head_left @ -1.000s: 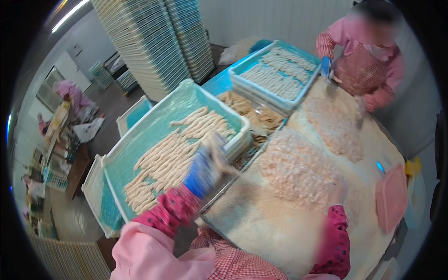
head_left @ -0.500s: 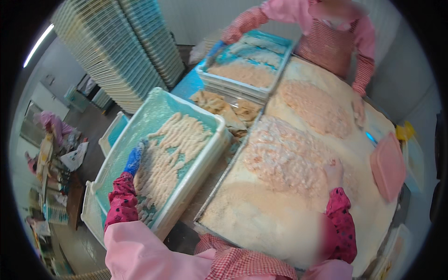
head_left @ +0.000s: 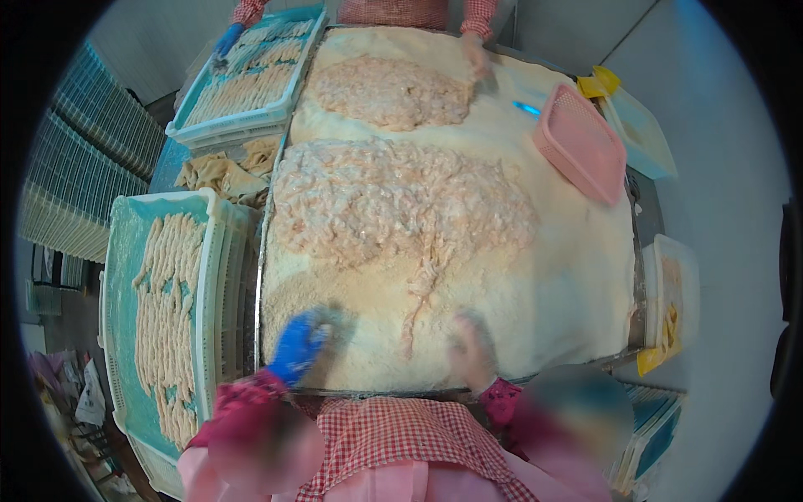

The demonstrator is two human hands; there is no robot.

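Note:
My left hand (head_left: pixel 299 345), in a blue glove, hovers or rests over the breadcrumb-like coating at the near left of the work table. My right hand (head_left: pixel 471 350), bare, is over the coating near the front edge. Motion blurs the fingers of both, so any small thing in them cannot be made out. Between the hands lies a thin strip of pale raw meat (head_left: pixel 409 322), trailing from a large wet heap of raw meat strips (head_left: pixel 360 197). Left of the table, a white tray lined with teal sheet (head_left: pixel 122 309) bears rows of coated strips (head_left: pixel 167 309).
Across the table, a co-worker's bare hand (head_left: pixel 475 57) is beside a second meat heap (head_left: pixel 389 90); their blue-gloved hand (head_left: pixel 227 40) is at another tray (head_left: pixel 236 127). A pink basket (head_left: pixel 581 142) sits at right. Crumpled tan cloths (head_left: pixel 222 176) lie between the trays. Stacked trays (head_left: pixel 92 159) stand left.
My left hand has left the strips in the tray and come over the table's coating. My right hand has moved from the meat heap toward the front edge. The view has turned toward the table.

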